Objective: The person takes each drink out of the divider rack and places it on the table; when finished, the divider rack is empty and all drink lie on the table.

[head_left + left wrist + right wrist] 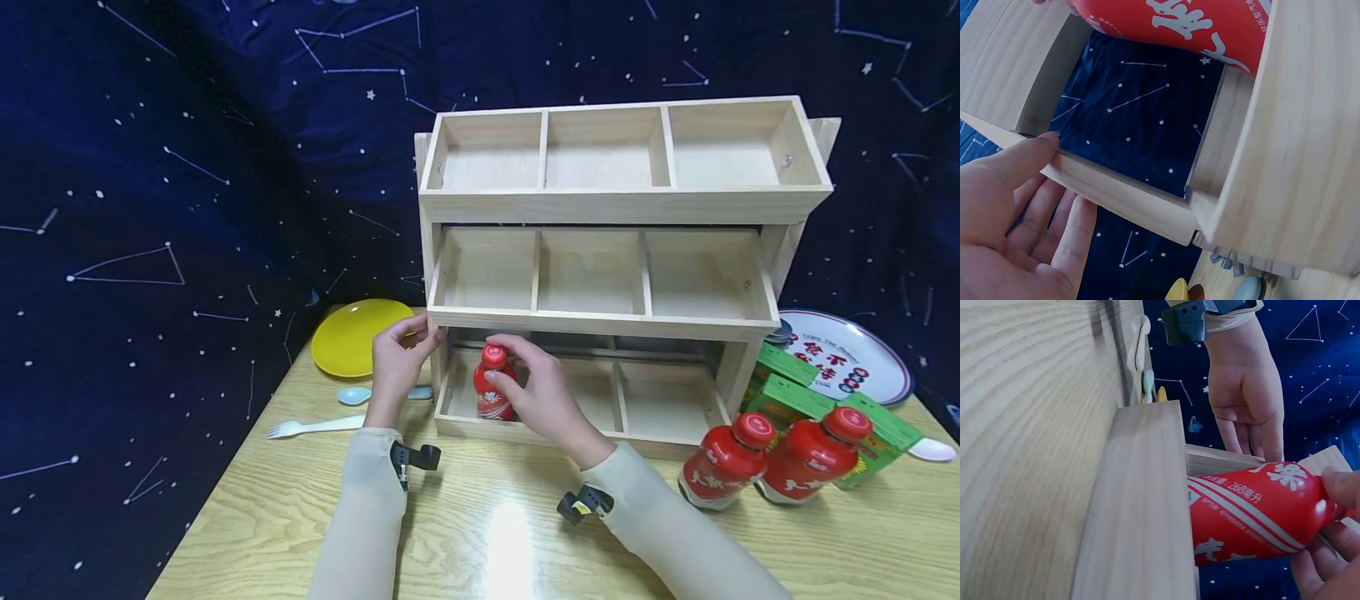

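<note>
A red bottle stands in the bottom-left compartment of a three-tier wooden rack. My right hand grips it near the top, the thumb on one side of its neck and the fingers on the other, as the right wrist view shows. My left hand is at the rack's left upright. In the left wrist view its thumb lies on one side of the wooden post and its fingers curl along the other. The bottle's base is behind the tray's front board in the right wrist view.
To the right stand two more red bottles, with green boxes and a white printed plate behind them. On the left lie a yellow plate, a light blue spoon and a white fork.
</note>
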Tool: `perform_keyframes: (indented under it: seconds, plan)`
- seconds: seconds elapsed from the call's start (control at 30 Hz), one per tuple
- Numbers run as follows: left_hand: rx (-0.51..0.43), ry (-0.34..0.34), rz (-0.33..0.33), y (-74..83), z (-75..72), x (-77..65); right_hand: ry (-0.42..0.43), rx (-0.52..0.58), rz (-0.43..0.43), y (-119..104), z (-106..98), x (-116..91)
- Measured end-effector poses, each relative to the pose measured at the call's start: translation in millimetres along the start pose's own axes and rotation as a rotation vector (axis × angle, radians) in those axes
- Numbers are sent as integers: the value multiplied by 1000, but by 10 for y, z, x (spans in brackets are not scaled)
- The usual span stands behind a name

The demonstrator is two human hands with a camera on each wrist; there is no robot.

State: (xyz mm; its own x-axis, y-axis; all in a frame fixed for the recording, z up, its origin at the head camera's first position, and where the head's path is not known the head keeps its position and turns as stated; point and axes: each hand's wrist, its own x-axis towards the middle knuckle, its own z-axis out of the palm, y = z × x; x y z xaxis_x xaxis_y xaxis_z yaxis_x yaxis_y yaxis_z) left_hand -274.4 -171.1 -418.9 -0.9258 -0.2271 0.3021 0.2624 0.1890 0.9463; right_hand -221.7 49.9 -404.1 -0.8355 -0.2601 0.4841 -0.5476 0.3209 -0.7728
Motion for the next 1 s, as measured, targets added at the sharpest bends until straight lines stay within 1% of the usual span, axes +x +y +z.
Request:
perform_keyframes:
  seconds: [0.13, 0.27, 0.33, 0.47, 0.53, 0.6, 0.8, 0.87, 1.0]
  plan:
    - [2, -4, 8, 0, 22, 4, 65, 37, -33, 45, 22, -24]
    - [4, -3, -8, -3, 28, 0, 105, 52, -81, 62, 33, -75]
    - [4, 1, -11, -2, 22, -2, 118, 41, -139, 46, 25, -98]
    - [-2, 4, -5, 2, 8, -6, 166, 11, -286, -27, -26, -125]
    - [-4, 2, -3, 5, 3, -9, 192, 17, -333, -76, -66, -138]
    - [-3, 1, -6, 6, 2, -12, 216, 28, -360, -128, -112, -153]
    - [0, 7, -24, 14, -1, -4, 259, 57, -386, -279, -255, -234]
    - [-7, 9, -24, 14, 2, -3, 258, 58, -376, -320, -302, -280]
    - [-25, 5, -24, 14, 8, -6, 228, 83, -319, -378, -407, -418]
